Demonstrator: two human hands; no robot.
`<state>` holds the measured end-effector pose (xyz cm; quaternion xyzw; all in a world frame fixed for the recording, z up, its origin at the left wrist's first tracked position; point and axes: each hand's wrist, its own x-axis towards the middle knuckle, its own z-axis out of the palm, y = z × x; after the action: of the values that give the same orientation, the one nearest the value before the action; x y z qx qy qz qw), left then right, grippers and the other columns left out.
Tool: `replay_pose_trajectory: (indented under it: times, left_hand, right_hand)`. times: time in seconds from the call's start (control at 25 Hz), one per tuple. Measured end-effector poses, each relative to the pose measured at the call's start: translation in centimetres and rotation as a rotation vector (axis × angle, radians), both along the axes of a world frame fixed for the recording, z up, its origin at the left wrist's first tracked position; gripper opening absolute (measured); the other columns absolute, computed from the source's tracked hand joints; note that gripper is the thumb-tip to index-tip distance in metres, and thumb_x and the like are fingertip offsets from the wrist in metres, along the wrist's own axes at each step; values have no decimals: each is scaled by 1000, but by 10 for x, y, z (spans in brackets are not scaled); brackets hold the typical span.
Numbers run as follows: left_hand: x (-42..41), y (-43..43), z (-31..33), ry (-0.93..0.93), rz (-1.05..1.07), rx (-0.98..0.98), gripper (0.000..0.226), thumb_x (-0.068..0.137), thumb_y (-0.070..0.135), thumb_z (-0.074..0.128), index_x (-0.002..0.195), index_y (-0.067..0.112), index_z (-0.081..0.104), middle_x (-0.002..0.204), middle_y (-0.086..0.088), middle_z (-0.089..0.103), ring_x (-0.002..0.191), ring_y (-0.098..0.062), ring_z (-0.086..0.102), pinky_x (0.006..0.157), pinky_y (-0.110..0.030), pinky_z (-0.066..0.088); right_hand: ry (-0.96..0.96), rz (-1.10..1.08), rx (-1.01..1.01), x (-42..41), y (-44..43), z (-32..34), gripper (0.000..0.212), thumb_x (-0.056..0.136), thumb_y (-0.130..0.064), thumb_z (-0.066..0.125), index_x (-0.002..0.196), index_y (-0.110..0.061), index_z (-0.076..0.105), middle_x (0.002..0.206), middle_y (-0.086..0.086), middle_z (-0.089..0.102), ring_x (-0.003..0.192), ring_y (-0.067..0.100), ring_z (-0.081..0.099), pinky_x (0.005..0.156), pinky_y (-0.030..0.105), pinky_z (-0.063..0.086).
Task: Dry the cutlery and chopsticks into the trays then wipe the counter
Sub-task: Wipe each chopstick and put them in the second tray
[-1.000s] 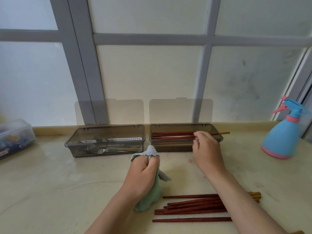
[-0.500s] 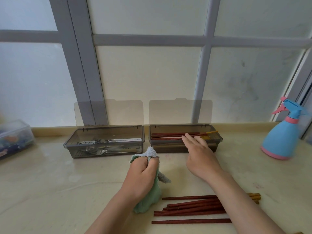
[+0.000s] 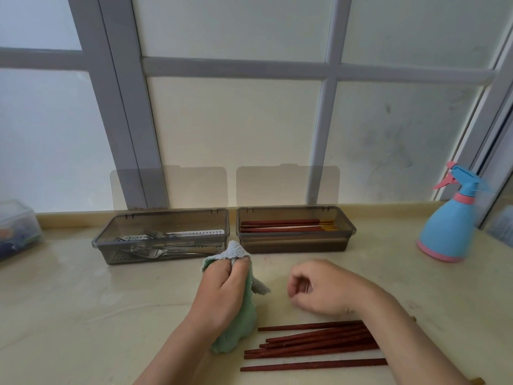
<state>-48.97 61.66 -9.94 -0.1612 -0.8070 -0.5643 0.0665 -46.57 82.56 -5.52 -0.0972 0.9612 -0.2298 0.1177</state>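
Note:
My left hand (image 3: 222,291) grips a green and grey cloth (image 3: 241,326) bunched upright on the counter. My right hand (image 3: 323,287) hovers above the counter to its right, fingers loosely curled and holding nothing. Several dark red chopsticks (image 3: 313,347) lie loose on the counter just in front of that hand, partly under my forearm. The right grey tray (image 3: 294,244) holds several red chopsticks with yellow ends (image 3: 288,226). The left grey tray (image 3: 111,245) holds forks and other metal cutlery (image 3: 166,243).
A blue and pink spray bottle (image 3: 451,220) stands at the right by the window frame. A clear lidded box (image 3: 16,229) sits at the far left. Both tray lids stand open against the frosted window. The pale counter (image 3: 83,315) shows wet streaks.
My right hand let go of a chopstick in the right tray and drew back toward me, fingers curling loosely. The left hand kept its hold on the cloth.

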Motion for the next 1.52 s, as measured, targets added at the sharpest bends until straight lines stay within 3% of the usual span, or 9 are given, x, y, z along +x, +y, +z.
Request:
replay_pose_trajectory:
  times: [0.24, 0.48, 0.56, 0.72, 0.84, 1.04, 1.24, 1.32, 1.52]
  left_hand:
    - [2, 0, 4, 17, 35, 35, 49, 102, 25, 42, 63, -5, 47, 59, -13, 50, 56, -14, 42, 54, -30, 36]
    - [2, 1, 4, 33, 50, 29, 45, 102, 20, 44, 59, 9, 41, 58, -12, 45, 57, -15, 44, 57, -44, 41]
    - [2, 1, 6, 38, 51, 30, 45, 102, 18, 44, 59, 9, 40, 56, -7, 43, 56, -13, 43, 55, -39, 40]
    - [5, 3, 11, 5, 52, 38, 48, 101, 15, 45, 53, 17, 39, 50, 5, 40, 49, -9, 38, 50, -23, 34]
    - [10, 5, 20, -25, 13, 46, 63, 101, 12, 42, 40, 21, 47, 40, 10, 46, 41, -1, 42, 48, -16, 34]
    - [13, 6, 15, -2, 34, 49, 52, 102, 11, 43, 51, 14, 39, 39, 12, 45, 39, -1, 45, 45, -16, 33]
    - [10, 1, 12, -36, 23, 24, 51, 102, 16, 38, 65, 0, 69, 62, 7, 72, 58, -5, 62, 56, -19, 47]
    - [6, -1, 9, -52, 46, 24, 52, 102, 23, 36, 76, -4, 73, 73, 0, 75, 67, -14, 65, 62, -25, 51]
    - [8, 2, 8, -61, 53, 67, 44, 103, 24, 44, 77, -11, 50, 68, -11, 51, 63, -18, 49, 60, -35, 42]
  right_hand:
    - [-117, 75, 51, 3, -11, 0, 12, 80, -21, 68, 88, -31, 69, 92, -5, 68, 87, 11, 64, 79, 29, 58]
    - [-161, 113, 64, 5, -15, -2, 16, 77, -23, 68, 92, -27, 71, 90, -5, 70, 85, 15, 67, 83, 30, 58]
    - [-161, 118, 66, 6, -16, -2, 17, 74, -23, 67, 91, -27, 70, 84, -10, 67, 79, 13, 66, 85, 36, 60]
    - [-171, 137, 86, 9, -21, 1, 17, 74, -19, 67, 89, -27, 69, 85, -10, 67, 71, 7, 60, 67, 30, 55]
    - [-113, 126, 115, 9, -25, 5, 13, 74, -21, 69, 86, -26, 69, 84, -11, 66, 76, 9, 63, 72, 35, 58]
    - [-25, 165, 213, 12, -35, 1, 5, 80, -23, 65, 78, -26, 61, 82, -6, 62, 80, 15, 60, 75, 41, 57]
    - [-14, 184, 275, 9, -31, -9, 12, 95, -23, 52, 85, -29, 55, 92, -5, 60, 88, 17, 59, 92, 41, 53]
    - [36, 120, 183, 10, -24, -8, 12, 103, -26, 46, 94, -30, 54, 97, -6, 59, 89, 16, 58, 88, 37, 52]
    - [341, 6, -238, 13, -21, -10, 11, 104, -22, 48, 98, -30, 52, 85, -5, 63, 74, 14, 61, 69, 40, 57]
